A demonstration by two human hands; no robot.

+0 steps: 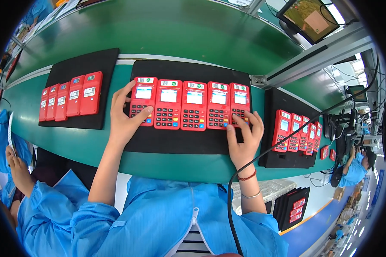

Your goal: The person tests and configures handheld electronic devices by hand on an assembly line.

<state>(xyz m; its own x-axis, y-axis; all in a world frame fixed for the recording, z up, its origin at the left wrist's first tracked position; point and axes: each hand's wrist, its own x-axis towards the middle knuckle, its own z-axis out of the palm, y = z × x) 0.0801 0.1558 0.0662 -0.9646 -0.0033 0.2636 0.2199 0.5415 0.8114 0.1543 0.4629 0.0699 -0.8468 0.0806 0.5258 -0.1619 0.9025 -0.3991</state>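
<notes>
Several red card payment terminals (194, 105) lie side by side in a row on a black mat (176, 143), lit screens up and keypads toward me. My left hand (125, 115) is at the leftmost terminal (143, 92). Its fingers rest along that terminal's left edge, and the thumb reaches over the lower keypad, apart from the fingers. At the other end of the row, my right hand (247, 138) has its fingers spread, with fingertips over the keypad of the rightmost terminal (239, 97). The thumb points to its lower edge. Neither hand has lifted a terminal.
Left, face-down red terminals (74, 95) lie on another black mat (103, 77). More terminals (282, 130) stand on a mat at right. A black cable (283, 143) crosses by my right wrist. A metal post (313, 51) rises behind; a co-worker's hand (18, 171) is far left.
</notes>
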